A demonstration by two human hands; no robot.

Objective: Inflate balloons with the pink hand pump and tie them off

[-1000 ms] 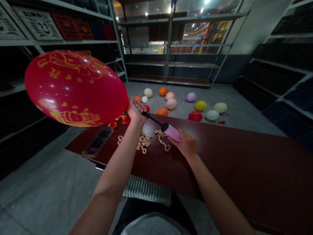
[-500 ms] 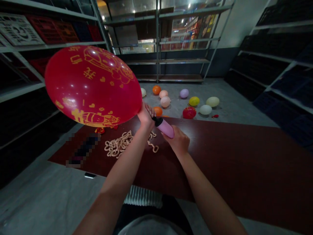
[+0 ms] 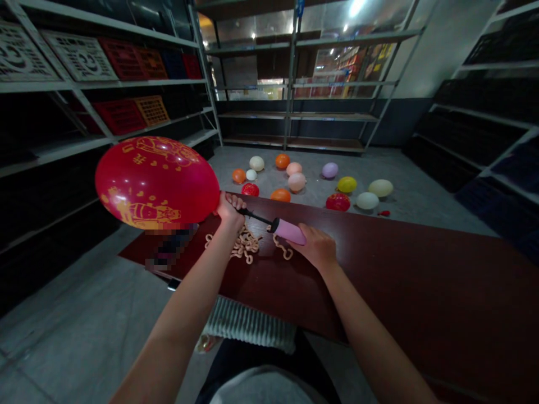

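Observation:
A large inflated red balloon [image 3: 155, 180] with gold print hangs at the left, over the table's far left end. My left hand [image 3: 230, 210] is closed round its neck, at the black tip end of a hand pump. My right hand [image 3: 319, 247] grips the pink barrel of the balloon pump [image 3: 289, 231]. Between the two hands the pump's black rod shows, drawn out of the barrel. Under my hands a pile of beige ring-shaped or curled pieces [image 3: 246, 245] lies on the table, partly behind my left forearm.
The dark brown table [image 3: 404, 280] spans the front. A blurred dark object [image 3: 174, 246] lies at its left end. Beyond it, several balloons, among them a yellow balloon [image 3: 347, 184], rest on the floor. Metal shelves [image 3: 290, 115] and plastic crates [image 3: 122, 60] stand around.
My hands have moved apart, and the pump's rod now shows between them. The balloon appears lower and smaller in view. The camera has shifted, showing more floor balloons at the left.

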